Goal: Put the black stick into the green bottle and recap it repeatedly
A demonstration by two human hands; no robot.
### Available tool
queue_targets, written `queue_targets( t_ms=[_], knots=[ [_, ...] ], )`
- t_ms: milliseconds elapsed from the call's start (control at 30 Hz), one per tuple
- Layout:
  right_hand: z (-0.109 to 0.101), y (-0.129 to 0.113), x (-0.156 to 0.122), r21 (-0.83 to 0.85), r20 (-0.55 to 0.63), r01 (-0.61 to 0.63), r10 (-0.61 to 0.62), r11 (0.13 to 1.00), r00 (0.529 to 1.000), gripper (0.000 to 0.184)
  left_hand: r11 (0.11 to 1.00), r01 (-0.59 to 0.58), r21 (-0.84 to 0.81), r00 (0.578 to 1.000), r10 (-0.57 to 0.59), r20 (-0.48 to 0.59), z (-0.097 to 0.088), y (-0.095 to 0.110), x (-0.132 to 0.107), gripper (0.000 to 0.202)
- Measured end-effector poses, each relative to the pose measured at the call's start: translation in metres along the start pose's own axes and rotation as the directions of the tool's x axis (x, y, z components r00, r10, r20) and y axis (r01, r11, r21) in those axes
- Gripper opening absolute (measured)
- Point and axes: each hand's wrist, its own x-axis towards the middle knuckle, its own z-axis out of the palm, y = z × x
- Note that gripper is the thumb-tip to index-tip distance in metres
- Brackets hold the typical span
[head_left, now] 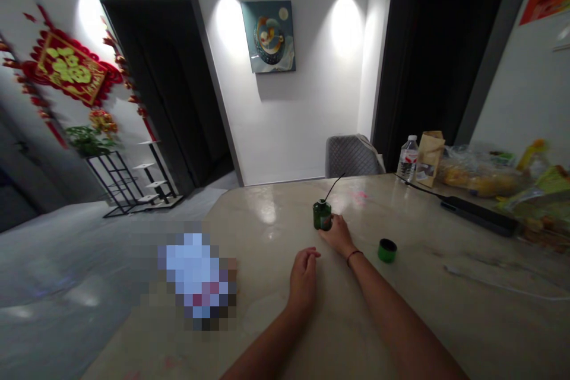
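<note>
A small dark green glass bottle point(319, 214) stands upright on the table point(262, 237), and one thin dark stick point(335, 186) leans out of its neck to the right. Wrapped around the bottle's right side is my right hand point(338, 235), with a thin red band at the wrist. My left hand point(304, 270) rests on the table just nearer to me, its fingers loosely bent and nothing visible in them. To the right of my right wrist sits a round green cap point(387, 250), its dark hollow side showing.
A blurred-out pale blue object point(196, 273) lies at the left. Along the right stand a water bottle point(407, 158), a brown paper bag point(430, 158), plastic bags of food point(483, 172) and a black bar-shaped device point(478, 215) with a cable. A grey chair point(351, 156) stands behind the table.
</note>
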Motion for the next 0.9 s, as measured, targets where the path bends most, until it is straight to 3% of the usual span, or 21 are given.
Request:
queue_targets(
  t_ms=[233,800,900],
  knots=[
    [-0.0019,-0.0002,-0.0004,0.088,0.020,-0.045,0.043,0.995,0.999,0.045,1.000,-0.014,0.008,1.000,0.014,0.002,-0.0012,0.0015,-0.0013,0.024],
    [0.0008,-0.0033,0.0048,-0.042,0.026,0.015,-0.014,0.999,1.000,0.045,1.000,-0.018,0.024,1.000,0.018,-0.001,-0.0006,0.0010,-0.0001,0.023],
    [0.0015,-0.0018,0.0089,-0.005,0.055,-0.011,0.011,1.000,0.998,0.049,1.000,-0.015,0.027,1.000,0.015,-0.003,-0.0004,0.0004,0.0008,0.024]
  ],
)
